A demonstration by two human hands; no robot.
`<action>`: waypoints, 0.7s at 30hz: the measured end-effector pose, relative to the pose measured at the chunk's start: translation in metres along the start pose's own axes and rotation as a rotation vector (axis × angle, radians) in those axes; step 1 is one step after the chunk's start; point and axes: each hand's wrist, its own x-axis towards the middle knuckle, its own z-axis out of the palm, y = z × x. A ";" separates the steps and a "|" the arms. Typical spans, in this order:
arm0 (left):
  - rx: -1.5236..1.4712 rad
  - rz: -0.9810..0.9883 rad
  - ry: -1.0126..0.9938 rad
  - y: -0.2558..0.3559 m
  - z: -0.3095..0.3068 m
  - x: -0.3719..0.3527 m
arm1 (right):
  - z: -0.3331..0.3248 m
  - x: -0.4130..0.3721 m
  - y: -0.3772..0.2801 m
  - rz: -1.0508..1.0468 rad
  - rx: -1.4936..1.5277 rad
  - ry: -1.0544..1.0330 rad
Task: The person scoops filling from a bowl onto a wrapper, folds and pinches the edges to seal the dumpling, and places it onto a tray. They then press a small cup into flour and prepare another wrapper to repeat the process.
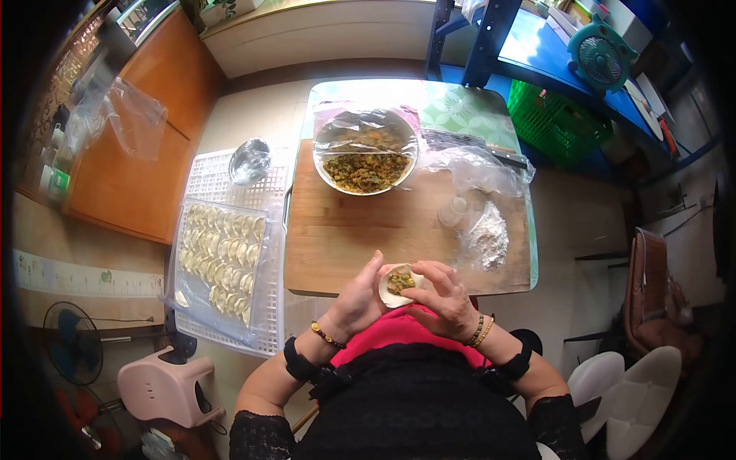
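We're cupping a round wrapper (389, 297) in the left hand (360, 299), thumb raised and spread away, fingers underneath, probably so the filling (401, 283) is sitting supported. The right hand (446, 303) is curving over from the other side, thumb and fingertips at the wrapper (can't tell if they're actually pinching). We're holding it at the near edge of the wooden board (337, 245), likely for short reach.

The bowl (326, 178) is sitting straight ahead of the hands; film (368, 126) is covering its far part, leaving the near side reachable. Flour (489, 236) is lying ahead-right, beside a clear cup (452, 211), presumably handy for the right hand. Folded dumplings (222, 249) are lying in rows left of the left hand, probably spaced against sticking.

Green patterned tabletop (460, 107) is showing past the board. Room: orange cabinet (153, 153) is standing far left, pink stool (165, 387) back-left, blue shelf (537, 46) far ahead-right, holding a teal fan (602, 55).
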 end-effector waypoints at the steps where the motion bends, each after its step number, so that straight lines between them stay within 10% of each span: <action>1: 0.015 -0.010 -0.005 -0.003 -0.001 0.001 | 0.000 0.000 0.002 0.000 0.001 -0.001; 21: 0.592 0.148 -0.012 -0.011 0.015 -0.012 | -0.007 0.000 -0.002 0.392 0.374 0.135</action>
